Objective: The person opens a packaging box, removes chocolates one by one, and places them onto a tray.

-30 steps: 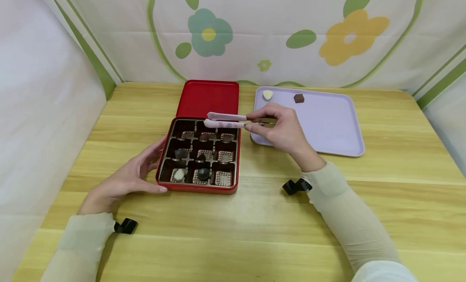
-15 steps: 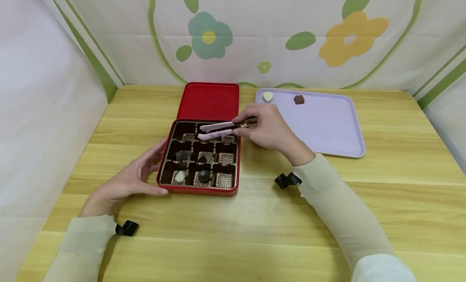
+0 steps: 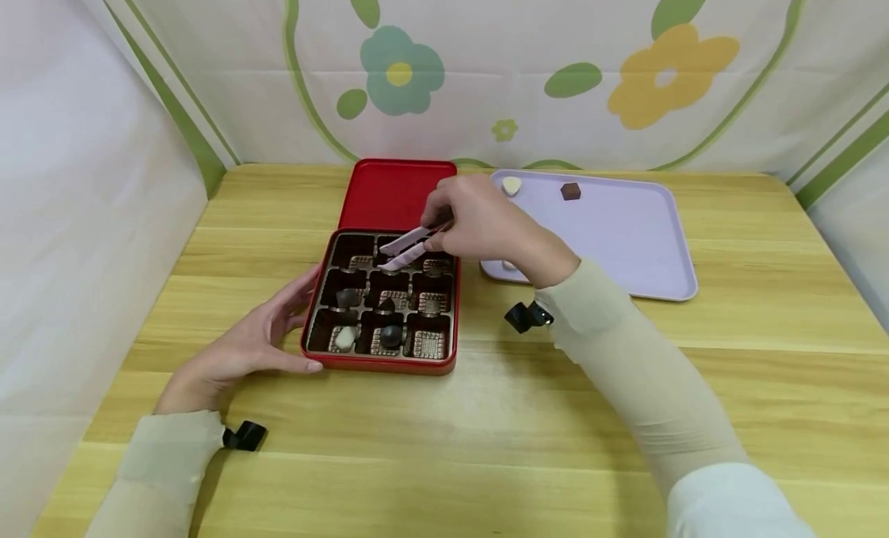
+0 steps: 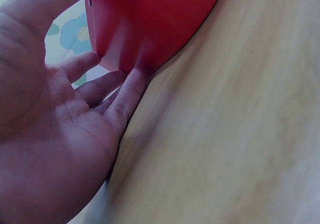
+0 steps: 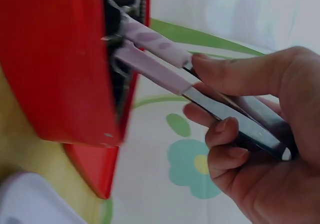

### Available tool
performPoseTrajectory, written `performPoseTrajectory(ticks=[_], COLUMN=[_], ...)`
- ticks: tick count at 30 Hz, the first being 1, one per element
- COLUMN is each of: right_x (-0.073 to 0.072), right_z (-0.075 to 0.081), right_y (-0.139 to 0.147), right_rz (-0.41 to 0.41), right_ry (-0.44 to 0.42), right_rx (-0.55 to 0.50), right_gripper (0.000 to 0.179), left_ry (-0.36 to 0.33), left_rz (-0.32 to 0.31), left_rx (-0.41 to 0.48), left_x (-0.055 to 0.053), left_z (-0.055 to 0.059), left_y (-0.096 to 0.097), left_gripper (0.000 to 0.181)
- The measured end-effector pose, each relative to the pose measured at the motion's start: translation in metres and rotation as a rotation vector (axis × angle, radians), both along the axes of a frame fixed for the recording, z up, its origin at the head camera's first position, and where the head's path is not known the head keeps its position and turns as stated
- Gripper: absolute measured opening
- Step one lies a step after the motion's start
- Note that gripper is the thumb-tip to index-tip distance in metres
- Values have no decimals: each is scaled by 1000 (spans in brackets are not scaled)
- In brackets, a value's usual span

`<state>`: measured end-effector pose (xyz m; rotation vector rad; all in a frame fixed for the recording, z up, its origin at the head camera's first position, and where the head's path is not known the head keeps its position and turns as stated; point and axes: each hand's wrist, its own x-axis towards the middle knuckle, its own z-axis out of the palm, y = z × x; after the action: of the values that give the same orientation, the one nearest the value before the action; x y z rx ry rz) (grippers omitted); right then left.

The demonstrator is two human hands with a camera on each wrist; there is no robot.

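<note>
Near left, the left grip point(image 3: 243, 351), fingers spread, rests against the box point(image 3: 389, 364) at its left side. Farther up, the tongs point(image 3: 404, 258) slant left and nearward from the right grip point(image 3: 479, 218), clamped on them; tips apart at the far-middle compartment point(image 3: 386, 241), around what, can't tell.

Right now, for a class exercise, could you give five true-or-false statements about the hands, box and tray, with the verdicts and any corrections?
1. The right hand holds the tongs. True.
2. The left hand lies on the lilac tray. False: it touches the red box.
3. The white piece in the box lies in the near left compartment. True.
4. The red lid covers the box. False: it lies open beyond it.
5. The brown piece lies near the tray's far edge. True.
</note>
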<state>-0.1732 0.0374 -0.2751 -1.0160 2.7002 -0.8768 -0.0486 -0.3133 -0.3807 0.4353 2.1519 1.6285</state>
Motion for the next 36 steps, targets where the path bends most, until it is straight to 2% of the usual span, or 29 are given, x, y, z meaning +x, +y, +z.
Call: performPoseTrajectory(ticks=[5, 9, 11, 20, 25, 31, 36], right_x=[-4, -4, -4, 2, 6, 10, 15], right_z=[12, 9, 5, -16, -28, -39, -47], right_y=[-5, -9, -7, 13, 21, 35, 46], right_rz=[10, 22, 14, -78, -103, -186, -265], right_ry=[-36, -70, -79, -116, -102, -72, -135], right_rx=[43, 86, 75, -123, -237, -357, -428], right_gripper=[9, 7, 7, 6, 9, 10, 14], left_ry=[-5, -8, -13, -36, -26, -14, -12], left_rz=[-16, -17, -18, -4, -15, -29, -38], left_rx=[3, 5, 4, -11, -7, 7, 3], left_x=[0, 1, 1, 0, 0, -2, -5], left_z=[0, -1, -1, 1, 0, -1, 0], left_y=[-1, 0, 1, -1, -3, -3, -4], left_gripper=[127, 127, 127, 127, 126, 126, 126])
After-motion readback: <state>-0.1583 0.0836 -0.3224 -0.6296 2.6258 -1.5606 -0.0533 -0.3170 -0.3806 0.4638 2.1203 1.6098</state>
